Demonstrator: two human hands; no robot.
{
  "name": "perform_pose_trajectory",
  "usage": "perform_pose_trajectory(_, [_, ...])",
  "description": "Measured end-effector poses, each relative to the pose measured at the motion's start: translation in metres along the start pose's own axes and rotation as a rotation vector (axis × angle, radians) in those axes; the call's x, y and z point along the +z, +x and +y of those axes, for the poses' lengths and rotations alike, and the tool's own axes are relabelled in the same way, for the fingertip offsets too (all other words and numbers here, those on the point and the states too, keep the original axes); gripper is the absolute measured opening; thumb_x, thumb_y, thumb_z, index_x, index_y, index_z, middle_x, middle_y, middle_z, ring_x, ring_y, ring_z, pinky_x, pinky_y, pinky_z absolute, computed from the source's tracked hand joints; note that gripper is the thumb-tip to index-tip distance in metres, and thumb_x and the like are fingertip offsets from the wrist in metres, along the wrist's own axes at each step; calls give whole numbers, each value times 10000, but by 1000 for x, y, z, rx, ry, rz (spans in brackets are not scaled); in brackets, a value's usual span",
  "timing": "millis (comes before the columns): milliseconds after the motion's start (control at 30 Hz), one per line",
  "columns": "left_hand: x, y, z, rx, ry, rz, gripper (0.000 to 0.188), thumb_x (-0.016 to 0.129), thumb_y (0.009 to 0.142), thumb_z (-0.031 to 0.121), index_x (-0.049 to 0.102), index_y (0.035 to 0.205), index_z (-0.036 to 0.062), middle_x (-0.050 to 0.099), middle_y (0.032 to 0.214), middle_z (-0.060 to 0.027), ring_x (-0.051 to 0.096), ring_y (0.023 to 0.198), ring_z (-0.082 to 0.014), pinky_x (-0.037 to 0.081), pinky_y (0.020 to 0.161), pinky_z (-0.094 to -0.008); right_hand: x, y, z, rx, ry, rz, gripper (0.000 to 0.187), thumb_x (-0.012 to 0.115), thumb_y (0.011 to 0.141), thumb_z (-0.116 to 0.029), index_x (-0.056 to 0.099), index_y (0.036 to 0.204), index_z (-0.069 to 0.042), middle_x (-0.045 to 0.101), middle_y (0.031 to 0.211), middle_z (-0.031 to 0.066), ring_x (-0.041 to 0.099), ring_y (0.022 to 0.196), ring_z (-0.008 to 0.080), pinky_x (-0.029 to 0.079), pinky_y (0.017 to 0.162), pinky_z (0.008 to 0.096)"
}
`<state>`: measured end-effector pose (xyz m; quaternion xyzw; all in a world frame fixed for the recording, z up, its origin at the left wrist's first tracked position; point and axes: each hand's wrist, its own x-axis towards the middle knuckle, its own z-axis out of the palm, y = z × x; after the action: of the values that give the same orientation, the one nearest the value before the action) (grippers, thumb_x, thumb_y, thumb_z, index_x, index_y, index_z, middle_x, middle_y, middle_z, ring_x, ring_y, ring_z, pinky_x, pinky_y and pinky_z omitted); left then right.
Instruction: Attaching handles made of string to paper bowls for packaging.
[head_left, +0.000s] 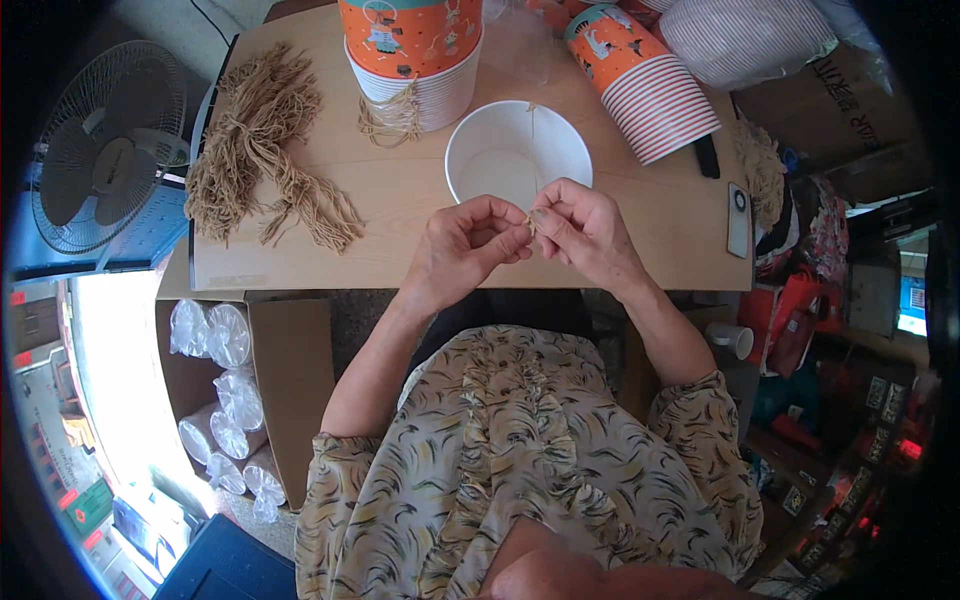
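My left hand (pixel 470 245) and my right hand (pixel 585 235) meet at the near side of a white paper bucket (pixel 465 150), both pinched on a thin tan cord (pixel 533 140). The cord runs up from my fingertips across the bucket's inside to its far rim. What my fingers form at the cord's end is too small to make out. The bucket stands with its mouth tilted toward me. Behind it to the left rises a stack of orange-printed paper buckets (pixel 415 45), with a loop of tan cord (pixel 395 115) hanging at its lower rims.
A big bundle of tan cords (pixel 255 140) lies on the table (pixel 330 270) at left. Another bucket stack (pixel 640 85) lies on its side at right, near a phone (pixel 738 220). A fan (pixel 110 150) stands far left; a cardboard box (pixel 290 375) holds plastic-wrapped rolls below.
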<state>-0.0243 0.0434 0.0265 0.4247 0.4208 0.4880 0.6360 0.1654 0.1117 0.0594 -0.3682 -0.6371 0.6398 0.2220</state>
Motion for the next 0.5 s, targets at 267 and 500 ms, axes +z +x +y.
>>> perform_pose_trajectory(267, [0, 1, -4, 6, -103, 48, 139, 596, 1004, 70, 620, 1054, -58, 706, 937, -102, 702, 859, -140, 596, 780, -264, -4, 1, 5, 50, 88, -17, 151, 544, 1025, -144, 573, 1025, 5, 601, 730, 13, 527, 608, 41, 414, 504, 194])
perform_pose_trajectory(500, [0, 0, -2, -5, -94, 44, 148, 582, 1012, 72, 620, 1056, -64, 706, 939, -104, 702, 864, -145, 596, 783, -264, -2, 2, 5, 13, 109, -24, 153, 570, 1016, -140, 580, 1059, 6, 610, 756, 13, 548, 632, 42, 428, 513, 198])
